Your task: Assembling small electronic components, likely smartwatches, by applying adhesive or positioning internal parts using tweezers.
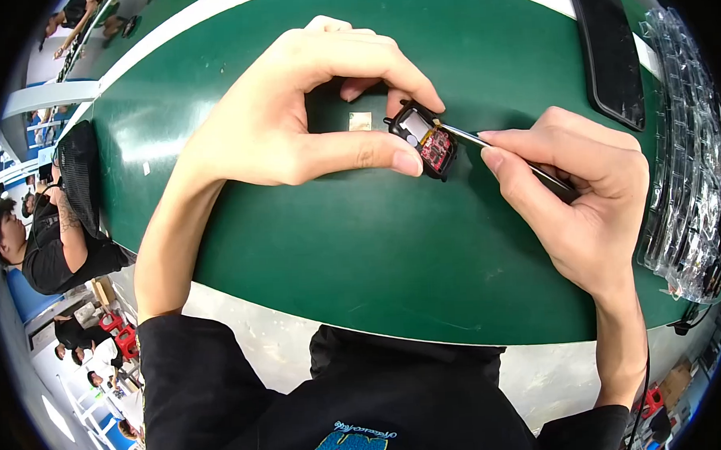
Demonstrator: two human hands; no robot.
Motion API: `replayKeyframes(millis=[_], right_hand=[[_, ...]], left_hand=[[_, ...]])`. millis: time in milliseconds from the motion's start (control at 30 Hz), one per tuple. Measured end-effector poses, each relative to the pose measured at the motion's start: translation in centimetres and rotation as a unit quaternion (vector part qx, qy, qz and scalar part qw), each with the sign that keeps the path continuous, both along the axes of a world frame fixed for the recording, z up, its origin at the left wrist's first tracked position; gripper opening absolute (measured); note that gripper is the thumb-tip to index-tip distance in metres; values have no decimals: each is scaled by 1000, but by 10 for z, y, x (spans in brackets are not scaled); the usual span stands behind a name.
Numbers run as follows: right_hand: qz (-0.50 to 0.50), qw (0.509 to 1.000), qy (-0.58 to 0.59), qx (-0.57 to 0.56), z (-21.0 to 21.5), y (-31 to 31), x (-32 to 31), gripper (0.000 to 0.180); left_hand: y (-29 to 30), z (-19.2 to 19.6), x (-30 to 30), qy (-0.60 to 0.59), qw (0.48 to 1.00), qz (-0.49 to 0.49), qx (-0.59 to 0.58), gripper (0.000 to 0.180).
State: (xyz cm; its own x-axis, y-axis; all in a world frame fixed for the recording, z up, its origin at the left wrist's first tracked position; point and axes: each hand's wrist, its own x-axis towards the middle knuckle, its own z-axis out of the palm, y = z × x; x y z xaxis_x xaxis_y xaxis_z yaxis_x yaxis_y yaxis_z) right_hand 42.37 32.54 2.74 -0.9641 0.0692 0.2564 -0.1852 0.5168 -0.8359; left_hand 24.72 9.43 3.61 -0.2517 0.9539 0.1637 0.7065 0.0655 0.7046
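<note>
My left hand (pixel 291 115) pinches a small opened electronic device (pixel 423 139) between thumb and fingers, above the green table. The device has a black casing with lugs at its ends, like a watch body. A silvery block and a red circuit board (pixel 436 152) show inside it. In my right hand (pixel 588 179) is a thin metal tool that looks like tweezers (pixel 468 137), partly hidden by the fingers. Its tip meets the device's upper right side, near a small yellowish part. Beyond my left thumb, a small pale square piece (pixel 360 121) lies on the table.
A black phone-like slab (pixel 610 53) lies at the far right of the green table (pixel 338 258). Clear plastic packaging (pixel 684 163) is piled along the right edge. At the left, a co-worker (pixel 48 247) sits beside a black mesh chair back (pixel 79 177).
</note>
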Motion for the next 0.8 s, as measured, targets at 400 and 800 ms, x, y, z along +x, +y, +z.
replayKeyframes(millis=[400,800], right_hand=[[-2,1000,3,4,0,0,0,15],[8,1000,11,12,-3,-1,-1,16]], left_hand=[[2,-1,3,23,999,-32,25,45],[1,0,3,33,999,-27,18,48]])
